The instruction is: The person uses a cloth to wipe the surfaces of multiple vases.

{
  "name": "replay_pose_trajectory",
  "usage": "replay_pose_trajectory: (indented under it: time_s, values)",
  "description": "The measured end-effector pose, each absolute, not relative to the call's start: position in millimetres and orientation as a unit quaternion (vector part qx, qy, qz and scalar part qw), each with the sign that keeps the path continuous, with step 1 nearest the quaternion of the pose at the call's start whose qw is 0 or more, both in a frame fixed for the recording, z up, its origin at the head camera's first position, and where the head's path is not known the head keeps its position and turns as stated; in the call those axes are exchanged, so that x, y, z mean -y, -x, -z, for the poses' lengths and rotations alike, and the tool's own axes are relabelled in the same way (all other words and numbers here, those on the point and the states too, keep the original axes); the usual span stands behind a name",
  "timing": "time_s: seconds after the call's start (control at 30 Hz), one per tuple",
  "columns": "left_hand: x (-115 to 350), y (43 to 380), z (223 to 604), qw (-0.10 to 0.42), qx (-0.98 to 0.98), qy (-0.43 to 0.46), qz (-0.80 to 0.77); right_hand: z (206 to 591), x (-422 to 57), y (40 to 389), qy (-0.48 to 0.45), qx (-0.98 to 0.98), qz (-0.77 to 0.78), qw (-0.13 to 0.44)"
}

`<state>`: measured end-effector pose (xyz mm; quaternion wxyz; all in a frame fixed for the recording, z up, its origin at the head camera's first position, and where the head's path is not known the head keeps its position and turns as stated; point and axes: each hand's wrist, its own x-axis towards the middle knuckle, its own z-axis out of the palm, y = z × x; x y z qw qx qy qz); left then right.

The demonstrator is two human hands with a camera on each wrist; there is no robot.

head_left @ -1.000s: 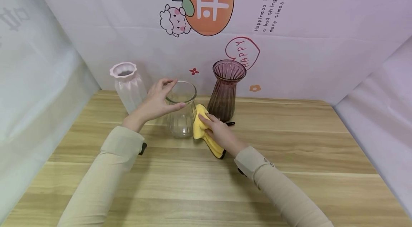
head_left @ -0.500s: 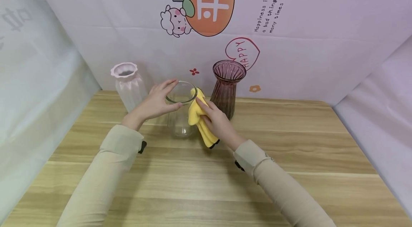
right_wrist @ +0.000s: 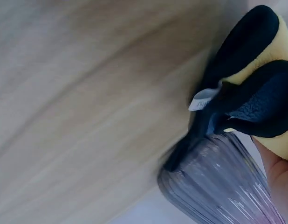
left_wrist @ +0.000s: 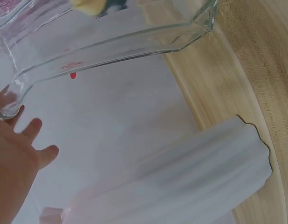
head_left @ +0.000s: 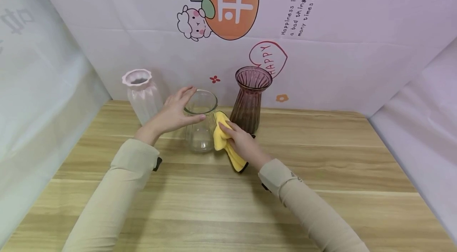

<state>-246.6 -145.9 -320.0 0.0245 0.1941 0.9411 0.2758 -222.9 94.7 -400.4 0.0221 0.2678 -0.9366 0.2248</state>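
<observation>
My left hand [head_left: 169, 113] holds the clear glass vase [head_left: 201, 137] near its mouth, thumb in front and fingers at the back of the rim. The vase is upright, and in the left wrist view its glass body [left_wrist: 111, 51] lies across the top. My right hand [head_left: 246, 147] grips a bunched yellow cloth [head_left: 222, 137] against the vase's right side. In the right wrist view the cloth's dark blue underside and black edging [right_wrist: 242, 70] show, with a small white tag [right_wrist: 203, 100].
A pale pink-white fluted vase [head_left: 144, 99] stands left of the glass vase, behind my left hand. Close behind the cloth on the right is a purple ribbed glass vase [head_left: 250, 105]. A printed white backdrop [head_left: 321, 73] rises behind the wooden table [head_left: 200, 204].
My right hand slid the cloth up the glass vase's right side to near the rim, then back down. My left hand has stayed at the rim.
</observation>
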Motion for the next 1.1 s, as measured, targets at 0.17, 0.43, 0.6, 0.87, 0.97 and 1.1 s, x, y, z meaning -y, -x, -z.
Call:
replay_pose_trajectory:
  time_s: [0.17, 0.43, 0.6, 0.87, 0.97, 1.1]
  values:
    - [144.4, 246.2, 320.9, 0.007, -0.944, -0.182, -0.276, 406.5, -96.1, 221.9, -0.268, 0.940, -0.210, 0.017]
    - [146.0, 245.8, 318.1, -0.006, -0.941, -0.202, -0.271, 404.8, -96.1, 221.5, -0.281, 0.930, -0.231, 0.048]
    - [147.5, 245.6, 316.4, 0.001, -0.936, -0.222, -0.273, 399.5, -93.9, 222.8, -0.292, 0.916, -0.262, 0.085]
    - [148.0, 246.1, 319.2, 0.014, -0.932, -0.233, -0.277, 383.4, -84.6, 223.6, -0.299, 0.888, -0.318, 0.146]
    - [147.9, 247.2, 320.7, 0.007, -0.934, -0.233, -0.272, 380.9, -82.4, 222.6, -0.287, 0.892, -0.322, 0.133]
    - [147.1, 248.6, 321.5, -0.001, -0.936, -0.230, -0.266, 385.2, -83.0, 221.4, -0.274, 0.902, -0.315, 0.111]
